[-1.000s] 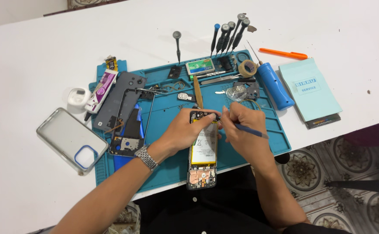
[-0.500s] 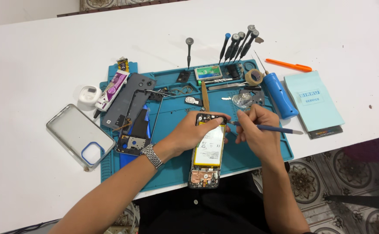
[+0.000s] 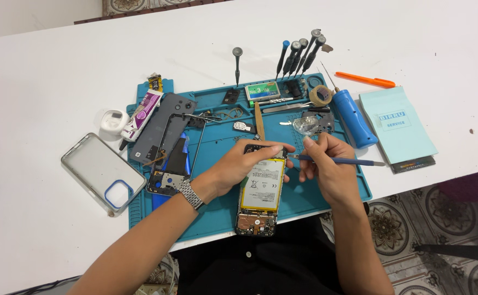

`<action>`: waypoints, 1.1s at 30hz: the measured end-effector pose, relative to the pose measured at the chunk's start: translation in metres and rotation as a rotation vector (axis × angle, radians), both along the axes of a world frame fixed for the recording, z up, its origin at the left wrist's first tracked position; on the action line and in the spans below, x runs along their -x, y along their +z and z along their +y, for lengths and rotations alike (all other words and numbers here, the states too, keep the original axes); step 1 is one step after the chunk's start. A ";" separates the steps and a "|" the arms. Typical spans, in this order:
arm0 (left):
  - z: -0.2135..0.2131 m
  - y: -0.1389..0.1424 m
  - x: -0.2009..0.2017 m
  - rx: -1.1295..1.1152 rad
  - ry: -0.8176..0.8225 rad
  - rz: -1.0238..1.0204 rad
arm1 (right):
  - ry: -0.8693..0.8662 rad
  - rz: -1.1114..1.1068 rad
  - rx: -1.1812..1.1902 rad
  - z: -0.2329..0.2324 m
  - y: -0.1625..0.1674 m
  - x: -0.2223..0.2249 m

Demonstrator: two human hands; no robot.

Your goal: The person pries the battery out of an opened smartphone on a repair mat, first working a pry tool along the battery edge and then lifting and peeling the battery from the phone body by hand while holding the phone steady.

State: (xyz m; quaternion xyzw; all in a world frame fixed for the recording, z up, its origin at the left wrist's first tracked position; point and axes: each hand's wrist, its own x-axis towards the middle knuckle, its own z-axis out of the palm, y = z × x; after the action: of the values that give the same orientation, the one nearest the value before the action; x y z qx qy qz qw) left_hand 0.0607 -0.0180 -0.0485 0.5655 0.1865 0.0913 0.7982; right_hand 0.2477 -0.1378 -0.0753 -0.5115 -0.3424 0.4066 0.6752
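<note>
An opened phone (image 3: 261,191) with a white and yellow battery lies on the blue work mat (image 3: 211,218). My left hand (image 3: 244,164), a metal watch on its wrist, grips the phone's upper left part. My right hand (image 3: 326,169) holds a thin blue-handled tool (image 3: 342,160) like a pen, its tip at the phone's top right corner. The phone's upper end is partly hidden by my fingers.
A phone frame and grey back cover (image 3: 165,145) lie on the mat's left. A clear case (image 3: 103,170) rests on the white table. Several screwdrivers (image 3: 299,54), a blue driver (image 3: 353,117), tape roll (image 3: 321,95), orange pen (image 3: 365,80) and light blue pad (image 3: 396,125) are at the back and right.
The view has shifted a little. My right hand has tilted the tool flatter, its handle pointing right. My left hand stays on the phone.
</note>
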 end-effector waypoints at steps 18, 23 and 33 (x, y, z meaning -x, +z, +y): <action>0.000 -0.008 -0.003 0.040 0.006 -0.032 | -0.068 -0.228 -0.234 -0.001 -0.003 0.006; -0.001 -0.008 0.000 0.112 0.011 -0.054 | -0.144 -0.887 -0.255 -0.008 0.006 0.015; 0.001 -0.003 0.001 0.097 -0.110 0.034 | 0.045 -1.112 -0.092 -0.011 0.025 0.020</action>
State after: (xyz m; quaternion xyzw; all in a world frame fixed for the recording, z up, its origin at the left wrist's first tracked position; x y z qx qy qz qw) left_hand 0.0595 -0.0175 -0.0512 0.5372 0.1728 0.0283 0.8250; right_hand 0.2280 -0.1491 -0.0503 -0.6116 -0.6752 0.0746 0.4056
